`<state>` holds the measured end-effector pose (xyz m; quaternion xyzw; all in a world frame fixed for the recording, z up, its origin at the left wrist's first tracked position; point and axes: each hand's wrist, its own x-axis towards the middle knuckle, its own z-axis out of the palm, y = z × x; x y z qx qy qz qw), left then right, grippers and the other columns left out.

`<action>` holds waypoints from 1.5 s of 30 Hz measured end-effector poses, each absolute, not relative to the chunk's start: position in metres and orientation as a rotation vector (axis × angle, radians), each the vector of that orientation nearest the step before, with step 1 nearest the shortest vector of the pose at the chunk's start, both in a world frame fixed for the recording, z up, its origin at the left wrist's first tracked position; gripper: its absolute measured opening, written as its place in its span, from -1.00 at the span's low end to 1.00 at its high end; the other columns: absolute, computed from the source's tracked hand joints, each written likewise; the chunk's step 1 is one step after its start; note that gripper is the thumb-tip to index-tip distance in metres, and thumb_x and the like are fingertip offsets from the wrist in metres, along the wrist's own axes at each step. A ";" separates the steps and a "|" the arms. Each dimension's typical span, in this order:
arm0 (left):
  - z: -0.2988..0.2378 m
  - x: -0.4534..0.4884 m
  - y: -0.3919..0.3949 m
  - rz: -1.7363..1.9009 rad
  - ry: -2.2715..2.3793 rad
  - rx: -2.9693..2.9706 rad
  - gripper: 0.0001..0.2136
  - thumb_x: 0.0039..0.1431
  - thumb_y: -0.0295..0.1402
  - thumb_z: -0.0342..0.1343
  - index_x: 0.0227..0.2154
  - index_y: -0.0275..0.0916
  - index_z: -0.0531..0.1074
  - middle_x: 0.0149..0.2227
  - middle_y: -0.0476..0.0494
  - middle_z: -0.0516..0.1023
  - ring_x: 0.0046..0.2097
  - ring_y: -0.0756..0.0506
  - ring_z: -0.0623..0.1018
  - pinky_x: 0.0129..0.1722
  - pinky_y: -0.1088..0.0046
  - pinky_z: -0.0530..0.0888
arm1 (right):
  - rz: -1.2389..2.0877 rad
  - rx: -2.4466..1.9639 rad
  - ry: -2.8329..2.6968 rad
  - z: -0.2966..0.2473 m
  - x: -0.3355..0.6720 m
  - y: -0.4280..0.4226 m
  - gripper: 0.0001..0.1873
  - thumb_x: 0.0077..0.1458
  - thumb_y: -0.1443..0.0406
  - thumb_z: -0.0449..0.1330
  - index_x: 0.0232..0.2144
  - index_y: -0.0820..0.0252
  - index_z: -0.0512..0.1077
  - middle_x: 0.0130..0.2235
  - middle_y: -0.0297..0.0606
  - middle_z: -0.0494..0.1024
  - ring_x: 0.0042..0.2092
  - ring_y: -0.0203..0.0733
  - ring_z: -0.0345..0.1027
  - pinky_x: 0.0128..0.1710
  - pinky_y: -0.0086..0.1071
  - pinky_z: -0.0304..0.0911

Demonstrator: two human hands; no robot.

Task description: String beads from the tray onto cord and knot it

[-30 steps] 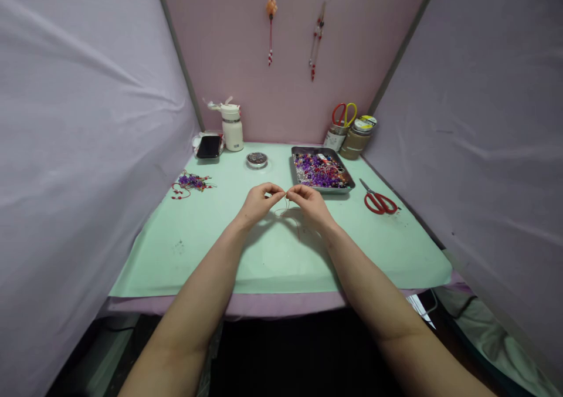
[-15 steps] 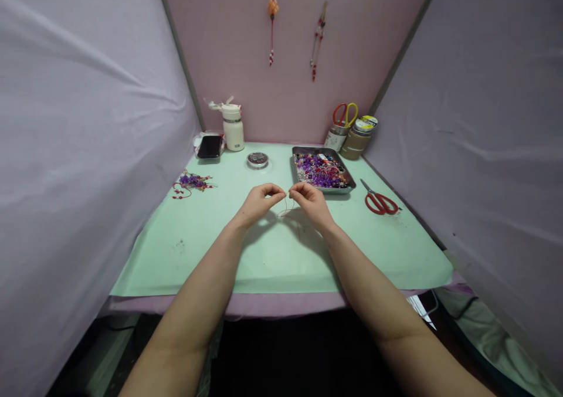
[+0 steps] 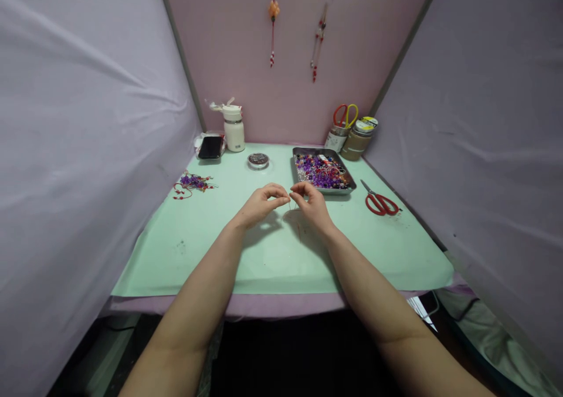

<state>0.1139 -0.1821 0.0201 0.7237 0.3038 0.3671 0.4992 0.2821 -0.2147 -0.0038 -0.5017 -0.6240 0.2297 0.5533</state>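
My left hand (image 3: 264,203) and my right hand (image 3: 311,202) meet fingertip to fingertip above the middle of the table. Both are closed in a pinch on a thin red cord (image 3: 289,206), which hangs from the fingers in a loose loop toward the tabletop. Any knot or bead between the fingertips is too small to make out. Just beyond my right hand lies a metal tray (image 3: 344,192) filled with purple, red and clear beads (image 3: 321,171).
Red-handled scissors (image 3: 380,204) lie at the right. Beaded strings (image 3: 193,183) lie at the left. Toward the back stand a phone (image 3: 211,148), a white bottle (image 3: 234,134), a round case (image 3: 258,161), a holder with scissors (image 3: 335,139) and a brown jar (image 3: 355,145).
My left hand has shifted slightly right, bringing the fingertips closer together. The hanging cord loop looks smaller and has moved a little to the right.
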 end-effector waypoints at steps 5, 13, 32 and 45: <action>0.022 0.115 -0.184 0.928 0.654 1.692 -0.82 0.01 -0.22 0.20 -0.42 -0.22 0.55 -0.02 -0.19 0.49 -0.06 -0.11 0.46 -0.06 0.33 0.34 | 0.606 -1.180 -1.467 -0.009 0.281 -0.212 -0.87 0.06 0.24 0.14 -0.32 0.17 0.33 -0.36 -0.32 0.42 -0.32 -0.25 0.26 -0.25 -0.34 0.19; 0.020 0.116 -0.181 0.998 0.763 1.569 -0.77 -0.07 -0.17 0.24 -0.43 -0.25 0.54 -0.36 -0.09 0.57 -0.32 -0.02 0.43 -0.26 0.42 0.33 | 0.609 -1.305 -1.531 -0.013 0.280 -0.211 -0.88 0.03 0.26 0.11 -0.33 0.17 0.34 -0.36 -0.32 0.44 -0.33 -0.24 0.28 -0.25 -0.34 0.19; 0.009 0.119 -0.174 0.882 0.978 1.198 -0.75 -0.23 -0.19 0.30 -0.49 -0.24 0.54 -0.53 -0.02 0.44 -0.44 0.04 0.34 -0.43 0.49 0.21 | -0.092 -0.979 -1.923 -0.013 0.268 -0.221 -0.71 0.09 0.47 0.05 -0.25 0.08 0.48 -0.19 -0.22 0.29 -0.20 -0.22 0.21 -0.21 -0.31 0.24; 0.004 0.121 -0.174 0.889 0.936 1.105 -0.77 -0.23 -0.26 0.29 -0.47 -0.28 0.52 -0.48 -0.05 0.47 -0.46 0.05 0.36 -0.51 0.51 0.21 | -0.188 -0.815 -2.018 -0.005 0.252 -0.234 -0.87 0.15 0.36 0.14 -0.41 0.14 0.48 -0.30 -0.26 0.41 -0.27 -0.24 0.21 -0.27 -0.35 0.22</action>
